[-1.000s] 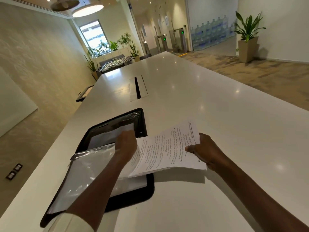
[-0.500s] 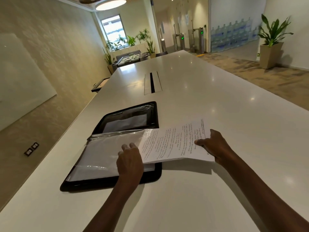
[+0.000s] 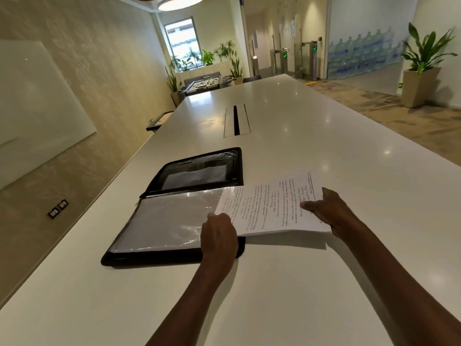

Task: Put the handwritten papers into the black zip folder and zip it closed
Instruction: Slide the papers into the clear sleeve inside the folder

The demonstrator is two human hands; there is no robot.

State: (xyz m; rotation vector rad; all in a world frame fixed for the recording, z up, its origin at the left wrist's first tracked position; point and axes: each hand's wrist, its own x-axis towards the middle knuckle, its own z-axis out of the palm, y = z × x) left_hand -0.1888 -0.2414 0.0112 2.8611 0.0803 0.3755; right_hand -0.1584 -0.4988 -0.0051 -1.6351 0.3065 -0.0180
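Observation:
The black zip folder [image 3: 172,258] lies open flat on the white table [image 3: 311,146], its far half showing a mesh pocket and its near half covered by clear plastic sleeves [image 3: 169,221]. A stack of handwritten papers [image 3: 269,206] is held just above the folder's right edge, its left end over the sleeves. My left hand [image 3: 219,236] rests on the sleeves' near right corner, fingers at the papers' left edge. My right hand [image 3: 326,211] grips the stack's right end, thumb on top.
A cable slot [image 3: 236,121] is set into the table beyond the folder. The table's left edge runs close to the folder, with floor below. A potted plant [image 3: 421,71] stands far right.
My left hand lowered the raised plastic sleeves flat onto the folder and slid to their near right corner. The papers came down lower over the folder's right edge.

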